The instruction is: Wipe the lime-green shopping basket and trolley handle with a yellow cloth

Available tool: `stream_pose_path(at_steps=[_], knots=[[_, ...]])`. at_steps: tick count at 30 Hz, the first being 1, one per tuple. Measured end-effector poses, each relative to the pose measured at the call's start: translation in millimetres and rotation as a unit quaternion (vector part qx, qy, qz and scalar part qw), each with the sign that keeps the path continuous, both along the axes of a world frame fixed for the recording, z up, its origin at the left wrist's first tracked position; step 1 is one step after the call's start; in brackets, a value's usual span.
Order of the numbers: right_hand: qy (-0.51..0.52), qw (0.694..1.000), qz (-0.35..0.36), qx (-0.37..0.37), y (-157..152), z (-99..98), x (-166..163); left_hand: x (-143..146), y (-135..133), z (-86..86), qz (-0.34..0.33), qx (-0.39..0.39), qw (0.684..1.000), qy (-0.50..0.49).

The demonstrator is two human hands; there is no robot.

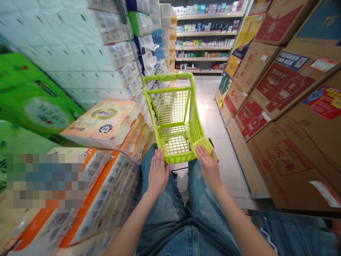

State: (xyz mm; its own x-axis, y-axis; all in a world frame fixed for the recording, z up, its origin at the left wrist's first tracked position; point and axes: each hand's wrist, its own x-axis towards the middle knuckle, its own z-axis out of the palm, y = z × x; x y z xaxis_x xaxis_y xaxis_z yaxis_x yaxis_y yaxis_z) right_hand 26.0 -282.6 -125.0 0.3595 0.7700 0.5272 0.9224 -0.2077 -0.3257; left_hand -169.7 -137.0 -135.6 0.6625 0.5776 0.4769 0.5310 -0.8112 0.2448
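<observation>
A yellow-green plastic shopping basket [196,119] with lattice walls stands tilted between my knees, with nothing in it. My left hand [158,171] lies against the near left corner of its rim, fingers stretched out straight and thumb apart, holding nothing. At the near right corner my right hand [209,164] presses a folded yellow cloth [200,141] to the rim, its fingers laid over the cloth. A thin metal rod [134,53] with a dark grip runs up from the basket's far left side.
Stacked tissue packs [106,119] crowd close on the left, with white packs [71,42] behind. Cardboard cartons [290,160] line the right on a low shelf. Tiled floor [210,96] leads to shelves of small goods [205,33]. Part of another person's jeans [298,234] shows at lower right.
</observation>
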Motion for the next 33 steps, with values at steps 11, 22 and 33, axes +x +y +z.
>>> stream_pose_path(at_steps=[11, 22, 33], knots=[[0.02, 1.0, 0.016, -0.002, 33, 2.0, -50, 0, 0, -4.2, 0.004, -0.022, 1.0, -0.007], [0.0, 0.994, 0.104, -0.039, 33, 6.9, -59, -3, 2, -1.5, -0.008, -0.017, 1.0, 0.004], [0.005, 0.998, -0.059, 0.003, -6, -0.6, 17, 0, 1, -3.6, -0.01, -0.028, 0.999, -0.015]])
